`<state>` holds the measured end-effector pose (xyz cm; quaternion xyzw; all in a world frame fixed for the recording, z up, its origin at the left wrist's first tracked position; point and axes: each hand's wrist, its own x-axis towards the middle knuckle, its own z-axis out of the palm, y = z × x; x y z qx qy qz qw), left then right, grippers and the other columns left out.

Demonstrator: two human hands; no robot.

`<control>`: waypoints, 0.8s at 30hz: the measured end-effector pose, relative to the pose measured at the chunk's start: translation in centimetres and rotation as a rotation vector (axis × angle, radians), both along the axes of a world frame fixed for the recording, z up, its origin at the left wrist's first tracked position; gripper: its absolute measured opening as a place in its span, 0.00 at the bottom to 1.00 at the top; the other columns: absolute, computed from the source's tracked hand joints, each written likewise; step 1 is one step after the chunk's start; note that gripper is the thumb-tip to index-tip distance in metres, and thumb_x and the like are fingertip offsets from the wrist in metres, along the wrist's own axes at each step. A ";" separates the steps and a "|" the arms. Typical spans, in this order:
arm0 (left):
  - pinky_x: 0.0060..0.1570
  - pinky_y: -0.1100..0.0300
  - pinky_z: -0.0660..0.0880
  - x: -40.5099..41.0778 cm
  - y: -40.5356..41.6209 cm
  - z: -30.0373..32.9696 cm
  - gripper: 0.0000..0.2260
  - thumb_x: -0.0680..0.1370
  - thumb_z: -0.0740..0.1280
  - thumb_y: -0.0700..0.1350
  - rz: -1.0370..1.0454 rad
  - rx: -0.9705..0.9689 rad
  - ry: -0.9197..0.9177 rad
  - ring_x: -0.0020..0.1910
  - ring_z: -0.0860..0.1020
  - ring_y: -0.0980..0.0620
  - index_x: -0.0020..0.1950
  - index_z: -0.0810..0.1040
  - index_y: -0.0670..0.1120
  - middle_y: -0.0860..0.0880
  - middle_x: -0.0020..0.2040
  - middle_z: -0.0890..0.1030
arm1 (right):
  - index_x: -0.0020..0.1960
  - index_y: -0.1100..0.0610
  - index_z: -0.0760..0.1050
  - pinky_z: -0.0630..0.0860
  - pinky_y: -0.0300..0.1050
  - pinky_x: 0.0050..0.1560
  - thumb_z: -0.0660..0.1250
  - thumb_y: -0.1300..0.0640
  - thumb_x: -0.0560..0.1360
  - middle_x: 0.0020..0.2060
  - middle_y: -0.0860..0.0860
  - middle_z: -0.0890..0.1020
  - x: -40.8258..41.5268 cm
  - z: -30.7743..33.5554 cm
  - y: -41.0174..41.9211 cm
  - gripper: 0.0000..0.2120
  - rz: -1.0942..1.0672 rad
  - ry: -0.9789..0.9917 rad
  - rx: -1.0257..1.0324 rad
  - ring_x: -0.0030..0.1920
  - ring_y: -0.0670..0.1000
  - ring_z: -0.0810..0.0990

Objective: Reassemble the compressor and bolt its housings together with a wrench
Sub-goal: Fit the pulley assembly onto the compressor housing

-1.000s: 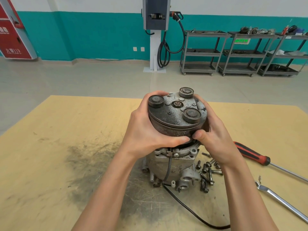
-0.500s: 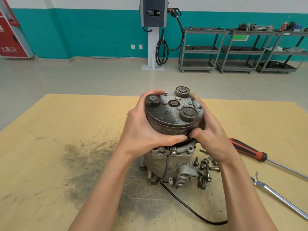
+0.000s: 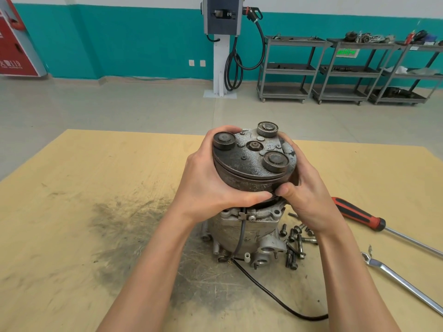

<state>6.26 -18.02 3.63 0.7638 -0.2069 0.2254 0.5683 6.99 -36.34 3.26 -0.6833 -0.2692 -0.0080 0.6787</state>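
Both thumbs meet at the near edge of the clutch pulley [image 3: 251,164]; left hand [image 3: 206,185] wraps its left flank, fingers curled over the far rim, right hand [image 3: 309,195] wraps the right flank, fingertips hidden behind the part. Pulley tilted toward the camera, held over the top of the compressor body [image 3: 242,233]; whether it is seated cannot be told, since the hands cover the joint. Pulley face: three round raised dampers, one centre nut. Compressor body stands upright on the tan work board [image 3: 72,212], amid a dark grease smear. One black cable [image 3: 275,298] runs from the body down toward the near edge. Loose bolts [image 3: 293,245] lie in a heap just right of the body; about ten, exact count unclear because they overlap and the right wrist covers some. Right of these: one red-handled screwdriver [image 3: 359,215], shaft cut off at the frame edge; one chrome wrench [image 3: 398,281], far end also cut off. Background: one wall-post charging unit [image 3: 221,17], three grey shelf carts [image 3: 287,68], contents too small to identify.
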 end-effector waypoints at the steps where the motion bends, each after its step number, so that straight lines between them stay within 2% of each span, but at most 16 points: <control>1: 0.58 0.59 0.75 0.0 0.0 0.0 0.39 0.55 0.80 0.58 0.002 0.001 0.003 0.59 0.80 0.54 0.63 0.71 0.56 0.59 0.56 0.80 | 0.70 0.50 0.60 0.67 0.34 0.65 0.72 0.35 0.65 0.64 0.37 0.76 0.0 0.0 0.0 0.41 0.000 -0.002 -0.002 0.68 0.41 0.72; 5: 0.57 0.63 0.74 -0.1 0.0 0.0 0.38 0.54 0.80 0.58 0.004 0.005 0.025 0.58 0.79 0.56 0.62 0.70 0.58 0.62 0.56 0.80 | 0.70 0.50 0.60 0.67 0.34 0.64 0.72 0.34 0.64 0.64 0.36 0.76 0.1 -0.1 0.0 0.42 0.002 0.000 -0.015 0.68 0.41 0.72; 14: 0.58 0.59 0.74 -0.3 -0.1 0.1 0.39 0.53 0.80 0.58 0.000 0.004 0.059 0.58 0.79 0.57 0.62 0.70 0.56 0.62 0.56 0.80 | 0.71 0.50 0.60 0.67 0.36 0.66 0.73 0.32 0.61 0.65 0.39 0.76 0.2 -0.2 -0.1 0.46 -0.013 -0.009 -0.019 0.69 0.44 0.71; 24: 0.58 0.60 0.74 -0.1 0.0 -0.2 0.39 0.54 0.80 0.57 -0.031 -0.012 0.035 0.58 0.79 0.56 0.62 0.70 0.56 0.60 0.56 0.80 | 0.70 0.50 0.61 0.67 0.36 0.66 0.73 0.33 0.62 0.64 0.38 0.76 0.3 -0.4 0.0 0.45 0.018 -0.034 -0.009 0.68 0.43 0.72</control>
